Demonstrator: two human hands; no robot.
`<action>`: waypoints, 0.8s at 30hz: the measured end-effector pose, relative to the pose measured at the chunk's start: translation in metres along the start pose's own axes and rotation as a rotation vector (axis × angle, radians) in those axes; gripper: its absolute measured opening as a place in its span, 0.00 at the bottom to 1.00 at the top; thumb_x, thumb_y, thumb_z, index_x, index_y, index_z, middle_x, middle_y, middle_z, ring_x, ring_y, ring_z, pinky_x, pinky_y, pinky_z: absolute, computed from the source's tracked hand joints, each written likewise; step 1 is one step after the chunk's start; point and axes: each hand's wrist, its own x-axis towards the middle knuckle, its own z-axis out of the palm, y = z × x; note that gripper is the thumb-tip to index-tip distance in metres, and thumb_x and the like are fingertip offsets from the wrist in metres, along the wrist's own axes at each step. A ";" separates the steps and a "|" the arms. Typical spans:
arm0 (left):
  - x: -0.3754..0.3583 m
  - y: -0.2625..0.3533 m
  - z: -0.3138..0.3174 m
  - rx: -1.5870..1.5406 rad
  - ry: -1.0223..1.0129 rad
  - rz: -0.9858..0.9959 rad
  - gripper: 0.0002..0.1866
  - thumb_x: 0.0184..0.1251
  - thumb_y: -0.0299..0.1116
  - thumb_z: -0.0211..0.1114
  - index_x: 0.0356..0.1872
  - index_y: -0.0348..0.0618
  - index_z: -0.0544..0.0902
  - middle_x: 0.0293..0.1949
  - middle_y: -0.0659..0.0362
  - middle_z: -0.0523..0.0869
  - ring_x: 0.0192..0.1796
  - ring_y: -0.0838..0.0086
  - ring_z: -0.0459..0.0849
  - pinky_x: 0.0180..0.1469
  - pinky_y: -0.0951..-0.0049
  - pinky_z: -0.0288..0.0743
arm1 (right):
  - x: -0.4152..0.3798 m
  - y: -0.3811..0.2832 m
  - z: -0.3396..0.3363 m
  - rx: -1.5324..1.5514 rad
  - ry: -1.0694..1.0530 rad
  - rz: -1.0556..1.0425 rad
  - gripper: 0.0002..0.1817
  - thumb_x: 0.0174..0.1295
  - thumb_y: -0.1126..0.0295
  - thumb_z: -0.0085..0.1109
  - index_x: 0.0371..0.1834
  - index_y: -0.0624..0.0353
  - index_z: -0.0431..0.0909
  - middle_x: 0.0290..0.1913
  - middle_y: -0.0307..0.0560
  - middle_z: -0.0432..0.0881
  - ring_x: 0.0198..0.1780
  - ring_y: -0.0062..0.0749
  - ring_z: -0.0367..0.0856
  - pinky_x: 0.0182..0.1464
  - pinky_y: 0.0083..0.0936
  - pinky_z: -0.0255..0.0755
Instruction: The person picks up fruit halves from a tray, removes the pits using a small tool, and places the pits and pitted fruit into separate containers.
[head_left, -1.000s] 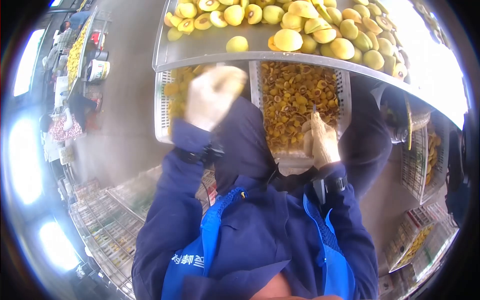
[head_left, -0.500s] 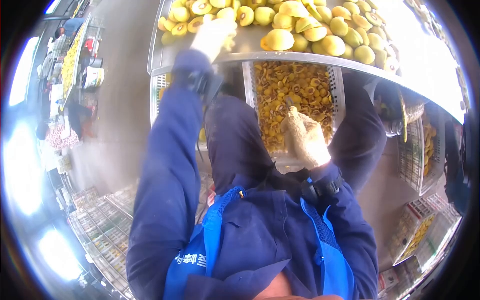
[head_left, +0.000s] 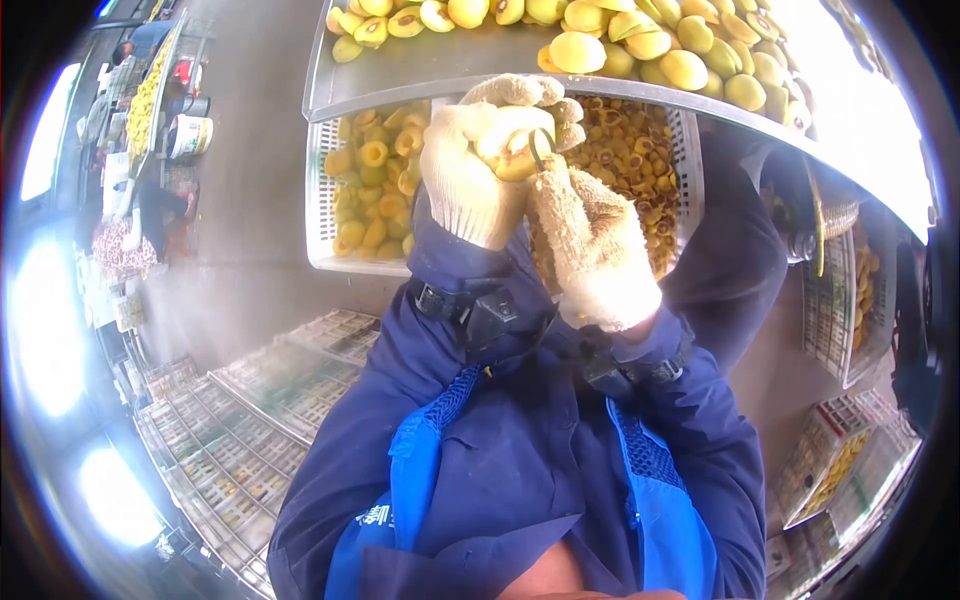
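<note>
My gloved left hand (head_left: 475,165) holds a yellow halved fruit (head_left: 520,145) above the crates, its cut side partly showing. Gloved too, my right hand (head_left: 595,235) grips a small tool with a dark curved loop (head_left: 541,146), which touches or overlaps the fruit. Beneath the hands, a white crate (head_left: 688,190) bears many small orange-brown cut pieces. Left of it, another white crate (head_left: 318,215) holds hollowed yellow fruit halves. Above both is a metal tray (head_left: 400,75) with halved yellow fruit.
Stacked crates (head_left: 250,430) stand at the lower left. More crates with yellow contents (head_left: 835,460) are at the right. Across the floor at the far left are a person (head_left: 130,240), a white bucket (head_left: 188,136) and a long tray of yellow fruit (head_left: 145,105).
My left hand has come down from the metal tray to my right hand, now with a fruit half in it. My right hand has risen slightly. The left crate is more exposed.
</note>
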 end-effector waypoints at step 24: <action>-0.016 -0.001 0.019 0.120 -0.242 -0.224 0.16 0.78 0.35 0.57 0.40 0.30 0.86 0.42 0.41 0.90 0.39 0.56 0.90 0.42 0.61 0.87 | 0.003 0.041 -0.025 0.389 -0.220 0.126 0.14 0.79 0.54 0.65 0.47 0.53 0.87 0.32 0.45 0.86 0.26 0.39 0.82 0.29 0.33 0.74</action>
